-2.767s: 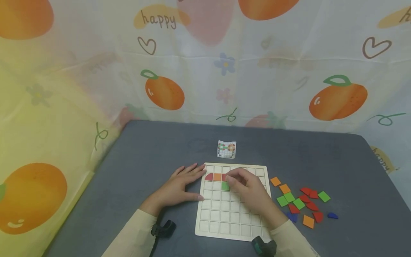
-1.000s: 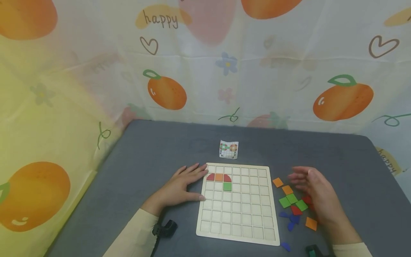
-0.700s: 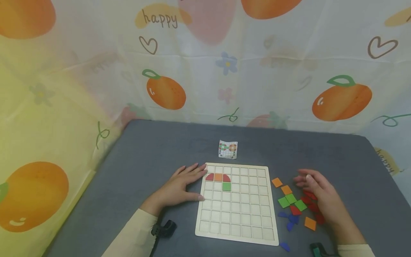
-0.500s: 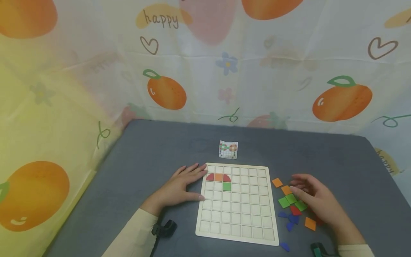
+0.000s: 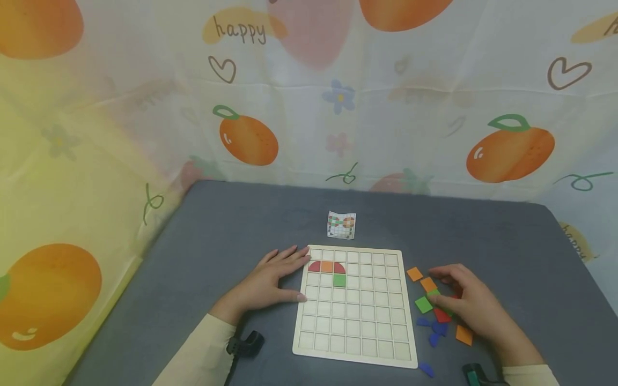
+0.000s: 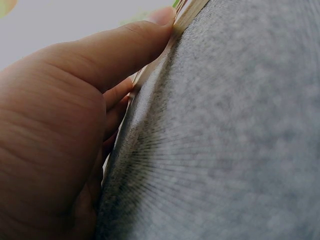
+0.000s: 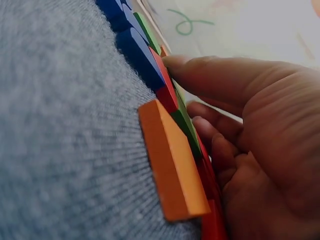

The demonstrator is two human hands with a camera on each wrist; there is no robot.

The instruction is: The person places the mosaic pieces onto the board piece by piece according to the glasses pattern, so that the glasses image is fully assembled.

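A pale grid board lies on the grey table. Set in its cells are two red quarter-round tiles, an orange square between them, and a green square below the right one. My left hand rests at the board's left edge, fingers spread, fingertips and thumb on the rim. My right hand is over the loose tiles to the right of the board. Its thumb is at a green square tile, apart from the index finger; the other fingers are partly hidden.
Around the right hand lie loose orange squares, a green square, a red piece and several blue pieces. One blue piece sits near the board's lower right corner. A small printed pattern card lies behind the board.
My right hand has left the red quarter-round tile in the board's second row and moved right to the loose tiles, then lowered its thumb toward the green squares. My left hand has stayed put.
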